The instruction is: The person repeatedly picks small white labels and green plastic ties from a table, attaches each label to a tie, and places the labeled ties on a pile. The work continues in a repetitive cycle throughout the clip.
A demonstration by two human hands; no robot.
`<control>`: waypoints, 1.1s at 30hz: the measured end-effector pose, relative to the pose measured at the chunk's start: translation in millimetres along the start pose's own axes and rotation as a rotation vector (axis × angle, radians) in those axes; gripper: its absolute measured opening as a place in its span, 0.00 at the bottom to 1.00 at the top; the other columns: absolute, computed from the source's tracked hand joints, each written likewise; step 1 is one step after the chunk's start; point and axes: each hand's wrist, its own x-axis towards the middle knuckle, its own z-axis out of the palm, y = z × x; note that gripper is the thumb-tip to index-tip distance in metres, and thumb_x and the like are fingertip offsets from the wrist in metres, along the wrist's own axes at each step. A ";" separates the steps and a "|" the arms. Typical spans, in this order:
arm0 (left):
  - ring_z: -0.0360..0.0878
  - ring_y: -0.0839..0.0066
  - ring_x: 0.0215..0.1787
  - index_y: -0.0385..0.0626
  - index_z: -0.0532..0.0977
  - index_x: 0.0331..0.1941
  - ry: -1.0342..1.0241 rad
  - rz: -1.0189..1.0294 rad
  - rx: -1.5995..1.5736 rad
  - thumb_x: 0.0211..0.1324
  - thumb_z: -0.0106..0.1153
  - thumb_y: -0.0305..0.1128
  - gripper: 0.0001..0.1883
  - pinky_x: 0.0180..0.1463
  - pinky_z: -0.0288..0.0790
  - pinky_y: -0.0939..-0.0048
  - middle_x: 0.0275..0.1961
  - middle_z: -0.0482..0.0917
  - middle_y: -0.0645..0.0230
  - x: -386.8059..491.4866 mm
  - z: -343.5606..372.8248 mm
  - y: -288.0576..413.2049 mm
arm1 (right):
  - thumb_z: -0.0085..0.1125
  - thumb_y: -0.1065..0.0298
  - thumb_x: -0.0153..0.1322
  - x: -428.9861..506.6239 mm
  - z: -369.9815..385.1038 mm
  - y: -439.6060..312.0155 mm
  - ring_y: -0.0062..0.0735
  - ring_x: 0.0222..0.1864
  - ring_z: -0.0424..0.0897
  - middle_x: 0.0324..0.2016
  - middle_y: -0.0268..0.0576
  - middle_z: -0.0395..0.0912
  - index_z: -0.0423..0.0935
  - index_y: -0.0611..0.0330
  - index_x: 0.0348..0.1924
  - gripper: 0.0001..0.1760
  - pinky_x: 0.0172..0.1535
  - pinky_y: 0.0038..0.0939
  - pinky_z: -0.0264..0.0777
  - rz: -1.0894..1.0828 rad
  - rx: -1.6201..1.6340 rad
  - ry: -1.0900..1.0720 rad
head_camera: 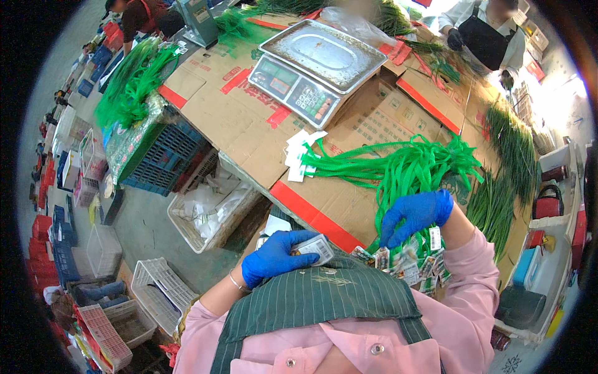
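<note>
My left hand [275,258], in a blue glove, grips a small stack of printed labels [318,248] in front of the striped apron. My right hand [415,219], gloved alike, is bent down over the near end of a bundle of green mesh net bags [406,163]. Its fingertips come close to the mesh, but whether they pinch anything is hidden. Below that hand lies a heap of bags with printed tags [411,273] near the table's edge. White tags [299,152] fan out at the bundle's left end.
A weighing scale [322,61] stands on the cardboard-covered table [224,112]. Green onions or chives [509,149] line the right edge. More net bags [135,89] lie on a blue crate [161,156] at left. A white crate [210,215] sits below. Two co-workers [490,37] [140,21] stand across.
</note>
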 end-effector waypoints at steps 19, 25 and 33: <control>0.76 0.77 0.47 0.38 0.76 0.45 0.412 0.061 -0.181 0.57 0.50 0.19 0.12 0.53 0.68 0.75 0.46 0.79 0.63 9.8 -16.5 3.2 | 0.51 0.69 0.68 125.8 -71.4 42.0 0.29 0.31 0.78 0.34 0.45 0.79 0.78 0.64 0.43 0.13 0.35 0.28 0.72 -0.196 0.249 1.112; 0.71 0.85 0.21 0.38 0.79 0.27 0.484 0.052 0.057 0.48 0.67 0.32 0.09 0.26 0.65 0.77 0.20 0.77 0.70 30.8 -29.9 19.9 | 0.52 0.70 0.68 92.7 -24.8 17.0 0.27 0.36 0.77 0.35 0.45 0.80 0.75 0.66 0.47 0.15 0.42 0.28 0.72 -0.257 0.092 0.924; 0.64 0.82 0.15 0.39 0.80 0.24 0.403 0.165 0.418 0.43 0.70 0.41 0.16 0.21 0.61 0.75 0.14 0.71 0.65 49.2 -34.5 38.9 | 0.55 0.70 0.66 82.0 0.3 1.1 0.40 0.36 0.78 0.34 0.51 0.77 0.76 0.65 0.41 0.12 0.40 0.33 0.71 -0.379 -0.086 0.712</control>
